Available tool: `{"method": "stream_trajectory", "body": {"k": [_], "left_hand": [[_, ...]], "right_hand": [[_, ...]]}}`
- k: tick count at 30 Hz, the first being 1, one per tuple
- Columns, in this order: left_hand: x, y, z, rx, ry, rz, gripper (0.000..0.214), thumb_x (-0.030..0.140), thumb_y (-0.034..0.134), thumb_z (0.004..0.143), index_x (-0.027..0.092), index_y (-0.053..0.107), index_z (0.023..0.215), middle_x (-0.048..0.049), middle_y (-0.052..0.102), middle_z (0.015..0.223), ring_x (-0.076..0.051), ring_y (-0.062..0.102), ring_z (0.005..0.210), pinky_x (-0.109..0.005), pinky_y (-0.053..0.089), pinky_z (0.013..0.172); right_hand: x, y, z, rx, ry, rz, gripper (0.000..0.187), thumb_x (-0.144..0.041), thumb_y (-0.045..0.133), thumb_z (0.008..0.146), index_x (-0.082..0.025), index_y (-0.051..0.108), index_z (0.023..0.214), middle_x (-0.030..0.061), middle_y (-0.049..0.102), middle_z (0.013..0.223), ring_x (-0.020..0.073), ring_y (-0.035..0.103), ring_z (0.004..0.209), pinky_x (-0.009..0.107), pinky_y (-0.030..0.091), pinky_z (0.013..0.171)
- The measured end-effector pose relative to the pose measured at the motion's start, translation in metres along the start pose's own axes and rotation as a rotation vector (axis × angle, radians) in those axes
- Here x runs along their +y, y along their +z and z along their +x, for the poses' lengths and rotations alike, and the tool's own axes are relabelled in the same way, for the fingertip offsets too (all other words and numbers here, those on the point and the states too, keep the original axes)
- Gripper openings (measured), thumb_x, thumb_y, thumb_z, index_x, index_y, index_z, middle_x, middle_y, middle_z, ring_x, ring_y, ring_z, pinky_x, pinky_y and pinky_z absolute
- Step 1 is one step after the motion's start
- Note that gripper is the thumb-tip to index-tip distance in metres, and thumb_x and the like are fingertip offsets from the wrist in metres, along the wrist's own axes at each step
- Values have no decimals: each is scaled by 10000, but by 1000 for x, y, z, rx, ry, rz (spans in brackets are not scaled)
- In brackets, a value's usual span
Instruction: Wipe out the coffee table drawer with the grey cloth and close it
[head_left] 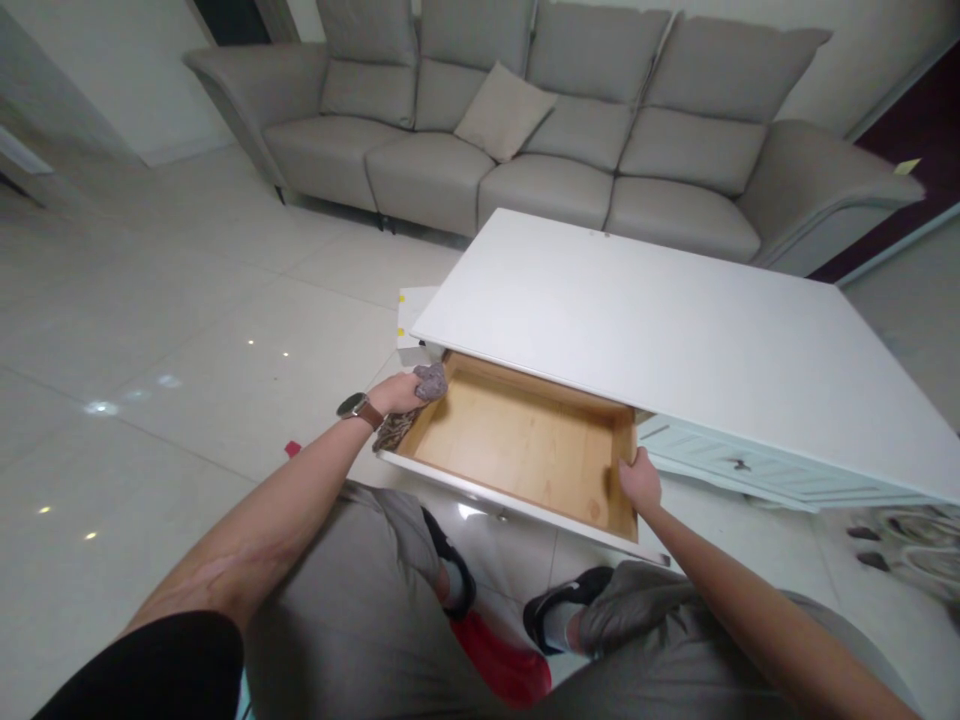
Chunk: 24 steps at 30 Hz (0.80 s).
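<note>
A wooden drawer (517,445) with a white front is pulled out from the white coffee table (645,310), its bare wood bottom showing. My left hand (397,393) is closed on a crumpled grey-brown cloth (431,382) at the drawer's left side wall. A patterned, darker piece of cloth hangs below that hand outside the wall; whether it is the same cloth I cannot tell. My right hand (642,483) grips the drawer's right side wall, thumb on the inside and the other fingers mostly hidden outside.
Behind the table stands a long grey sofa (420,170) with a beige cushion (504,112). A white box (411,310) with yellow marks sits by the table's left end. Below the drawer are my shoes (562,600) and a red object (502,660). A second drawer front (742,465) is closed.
</note>
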<state>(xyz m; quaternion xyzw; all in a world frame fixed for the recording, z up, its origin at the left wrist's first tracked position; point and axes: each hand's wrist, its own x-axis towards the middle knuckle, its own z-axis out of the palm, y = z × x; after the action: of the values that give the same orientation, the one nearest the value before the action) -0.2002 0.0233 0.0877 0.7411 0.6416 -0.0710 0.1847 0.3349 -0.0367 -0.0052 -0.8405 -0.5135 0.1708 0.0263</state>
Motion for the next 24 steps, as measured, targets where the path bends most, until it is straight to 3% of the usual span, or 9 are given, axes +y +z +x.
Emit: {"method": "stream_trajectory", "body": {"k": [24], "left_hand": [[-3, 2, -1, -16, 23, 13, 442, 512, 545, 868, 173, 738, 1075, -134, 757, 1120, -260, 704, 1026, -283, 513, 880]], "right_hand": [[-1, 1, -1, 2, 10, 26, 330, -356, 477, 901, -199, 507, 1189, 135, 697, 1061, 284, 679, 961, 355, 490, 788]]}}
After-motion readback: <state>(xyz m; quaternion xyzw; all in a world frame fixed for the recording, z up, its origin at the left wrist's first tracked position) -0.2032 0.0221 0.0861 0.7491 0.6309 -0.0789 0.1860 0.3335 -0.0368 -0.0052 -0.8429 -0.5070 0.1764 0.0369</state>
